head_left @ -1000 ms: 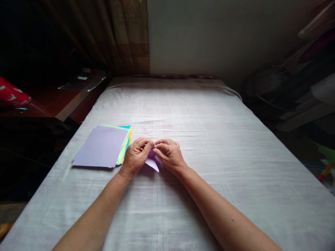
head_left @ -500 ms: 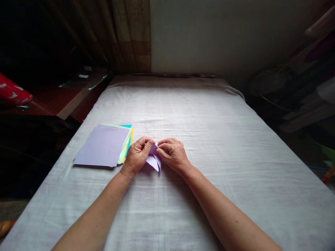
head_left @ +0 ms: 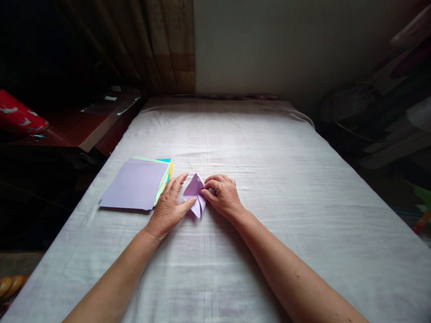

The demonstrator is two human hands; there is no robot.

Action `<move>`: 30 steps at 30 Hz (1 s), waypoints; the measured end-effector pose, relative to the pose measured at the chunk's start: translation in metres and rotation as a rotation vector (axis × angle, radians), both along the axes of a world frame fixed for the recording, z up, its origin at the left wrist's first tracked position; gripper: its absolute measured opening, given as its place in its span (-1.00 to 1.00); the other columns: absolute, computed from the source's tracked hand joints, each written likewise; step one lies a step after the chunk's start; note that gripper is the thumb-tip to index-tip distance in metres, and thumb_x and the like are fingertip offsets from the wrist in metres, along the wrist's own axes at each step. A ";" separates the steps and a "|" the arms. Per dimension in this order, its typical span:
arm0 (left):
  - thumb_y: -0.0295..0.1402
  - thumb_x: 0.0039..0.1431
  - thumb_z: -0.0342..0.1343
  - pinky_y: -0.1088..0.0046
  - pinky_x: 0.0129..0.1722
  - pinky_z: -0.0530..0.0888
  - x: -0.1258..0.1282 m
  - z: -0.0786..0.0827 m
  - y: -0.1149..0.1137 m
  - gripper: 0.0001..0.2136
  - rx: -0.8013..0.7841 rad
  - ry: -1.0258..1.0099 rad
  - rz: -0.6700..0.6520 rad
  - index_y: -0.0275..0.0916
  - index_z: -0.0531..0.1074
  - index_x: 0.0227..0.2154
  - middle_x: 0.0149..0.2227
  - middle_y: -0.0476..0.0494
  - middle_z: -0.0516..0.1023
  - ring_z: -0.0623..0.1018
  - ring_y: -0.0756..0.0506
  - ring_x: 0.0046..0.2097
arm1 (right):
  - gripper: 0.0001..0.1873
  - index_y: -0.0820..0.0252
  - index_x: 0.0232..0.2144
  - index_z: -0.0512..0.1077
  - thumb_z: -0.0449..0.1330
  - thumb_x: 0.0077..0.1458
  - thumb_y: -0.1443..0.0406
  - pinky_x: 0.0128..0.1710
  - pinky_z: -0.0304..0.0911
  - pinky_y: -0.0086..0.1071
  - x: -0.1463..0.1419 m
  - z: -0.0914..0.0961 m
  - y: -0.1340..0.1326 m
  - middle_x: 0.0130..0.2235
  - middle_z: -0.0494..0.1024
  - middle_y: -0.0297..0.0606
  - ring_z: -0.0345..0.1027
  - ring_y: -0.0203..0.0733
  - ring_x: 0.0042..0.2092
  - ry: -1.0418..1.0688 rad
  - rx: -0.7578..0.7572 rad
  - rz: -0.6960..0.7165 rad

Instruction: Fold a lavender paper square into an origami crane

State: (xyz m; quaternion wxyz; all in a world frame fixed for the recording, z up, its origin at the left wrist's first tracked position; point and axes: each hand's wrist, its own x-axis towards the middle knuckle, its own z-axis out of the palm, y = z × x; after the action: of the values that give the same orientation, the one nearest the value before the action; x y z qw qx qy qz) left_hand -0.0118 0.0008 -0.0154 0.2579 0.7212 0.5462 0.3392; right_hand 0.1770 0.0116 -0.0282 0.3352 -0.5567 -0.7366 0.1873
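A small folded piece of lilac paper (head_left: 195,190) lies on the bed's white sheet (head_left: 256,179), between my two hands. My left hand (head_left: 168,207) lies flat with the fingers stretched out, its thumb and forefinger touching the paper's left side. My right hand (head_left: 224,196) has curled fingers that pinch and press the paper's right edge down. A stack of coloured paper sheets (head_left: 137,183), lilac on top with green, blue and yellow edges showing, rests just left of my left hand.
A dark wooden bedside table (head_left: 77,130) stands left of the bed with a red patterned object (head_left: 20,119) on it. Curtains hang behind it. Dim clutter fills the floor to the right of the bed.
The folded paper was held up between both pinching hands; now it lies flat on the sheet. My left hand has opened and flattened beside it. The right hand stays on the paper's edge.
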 end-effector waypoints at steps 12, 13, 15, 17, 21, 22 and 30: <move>-0.26 0.16 0.12 0.27 0.02 0.41 -0.002 0.010 -0.014 -0.74 0.077 0.270 0.108 -0.18 0.44 -0.10 -0.10 -0.18 0.59 0.55 -0.19 -0.05 | -0.94 0.09 -0.45 0.51 0.28 0.07 0.30 -0.01 0.07 -0.19 -0.001 0.001 0.000 -0.16 0.59 -0.29 0.35 -0.12 -0.04 -0.043 -0.034 0.002; -0.26 0.16 0.12 0.28 -0.01 0.42 -0.001 0.012 -0.015 -0.77 0.070 0.300 0.128 -0.18 0.46 -0.14 -0.15 -0.16 0.61 0.56 -0.19 -0.09 | -0.93 0.10 -0.46 0.51 0.28 0.07 0.29 -0.01 0.07 -0.19 -0.001 0.003 0.000 -0.16 0.58 -0.29 0.34 -0.12 -0.04 -0.052 -0.038 0.002; -0.22 0.17 0.11 0.33 -0.10 0.43 0.001 0.016 -0.015 -0.78 0.005 0.345 0.162 -0.17 0.48 -0.17 -0.25 -0.13 0.63 0.58 -0.18 -0.16 | -0.91 0.10 -0.48 0.51 0.27 0.06 0.29 -0.03 0.08 -0.20 -0.002 0.006 0.002 -0.17 0.58 -0.27 0.33 -0.11 -0.05 -0.082 -0.050 -0.002; -0.17 0.19 0.08 0.38 -0.19 0.43 0.003 0.020 -0.014 -0.76 -0.102 0.368 0.190 -0.14 0.49 -0.17 -0.30 -0.09 0.64 0.60 -0.16 -0.21 | -0.88 0.11 -0.51 0.52 0.27 0.05 0.27 -0.05 0.09 -0.20 -0.003 0.012 0.005 -0.19 0.58 -0.26 0.33 -0.09 -0.07 -0.133 -0.069 -0.007; -0.12 0.18 0.06 0.42 -0.31 0.38 0.012 0.030 -0.007 -0.78 -0.270 0.425 0.223 -0.07 0.50 -0.23 -0.30 -0.02 0.64 0.60 -0.16 -0.23 | -0.85 0.12 -0.53 0.54 0.27 0.04 0.25 -0.10 0.10 -0.19 -0.005 0.022 0.011 -0.21 0.57 -0.22 0.32 -0.06 -0.09 -0.239 -0.118 0.008; -0.12 0.17 0.06 0.43 -0.34 0.36 0.014 0.032 -0.005 -0.78 -0.284 0.456 0.229 -0.07 0.51 -0.26 -0.30 -0.02 0.64 0.60 -0.16 -0.23 | -0.85 0.12 -0.53 0.54 0.27 0.04 0.25 -0.10 0.10 -0.19 -0.005 0.024 0.012 -0.21 0.57 -0.22 0.32 -0.05 -0.09 -0.258 -0.124 0.018; -0.13 0.18 0.02 0.43 -0.42 0.29 0.023 0.036 0.006 -0.79 -0.318 0.666 0.270 -0.07 0.49 -0.39 -0.33 -0.08 0.63 0.59 -0.19 -0.28 | -0.83 0.09 -0.32 0.55 0.29 0.01 0.18 -0.16 0.12 -0.27 -0.003 0.030 0.032 -0.25 0.58 -0.24 0.35 -0.07 -0.15 -0.279 -0.146 0.137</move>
State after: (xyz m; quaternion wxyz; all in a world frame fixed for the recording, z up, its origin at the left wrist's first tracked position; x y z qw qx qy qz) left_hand 0.0108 0.0069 0.0207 0.1282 0.6646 0.7355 0.0284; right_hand 0.1742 0.0440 0.0023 0.1745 -0.5485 -0.7968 0.1838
